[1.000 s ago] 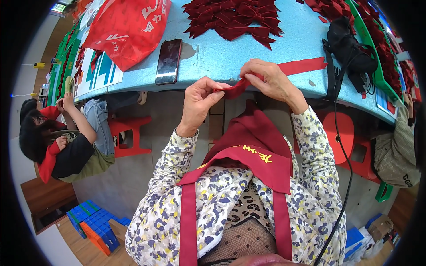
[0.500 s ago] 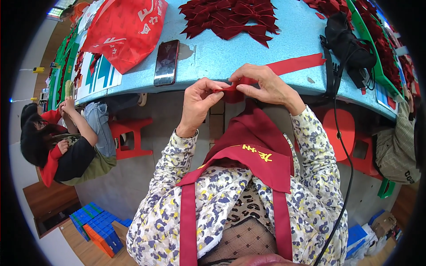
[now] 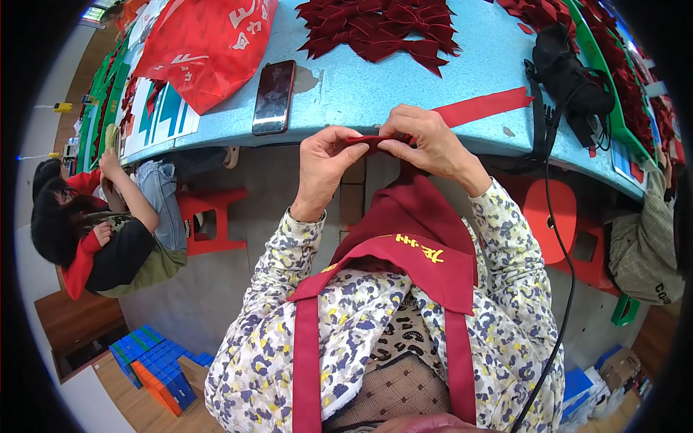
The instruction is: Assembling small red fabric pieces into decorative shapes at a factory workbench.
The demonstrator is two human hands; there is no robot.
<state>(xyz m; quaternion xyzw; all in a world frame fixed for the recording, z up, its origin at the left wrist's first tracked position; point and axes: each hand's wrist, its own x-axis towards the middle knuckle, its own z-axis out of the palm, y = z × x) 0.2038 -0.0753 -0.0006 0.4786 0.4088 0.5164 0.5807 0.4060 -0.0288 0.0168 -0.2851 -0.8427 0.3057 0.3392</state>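
While your left hand (image 3: 323,167) and right hand (image 3: 431,144) both pinch the small dark red fabric strip (image 3: 369,140), a black phone (image 3: 273,97) lies on the blue table (image 3: 375,83) nearby.

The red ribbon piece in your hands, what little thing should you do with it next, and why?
Probably press the fold flat with both thumbs. The left hand and right hand pinch the small red ribbon piece between them at the edge of the blue table, and a pile of finished dark red bows lies beyond.

both hands pinch the red strip (image 3: 364,140) closer together, flatter.
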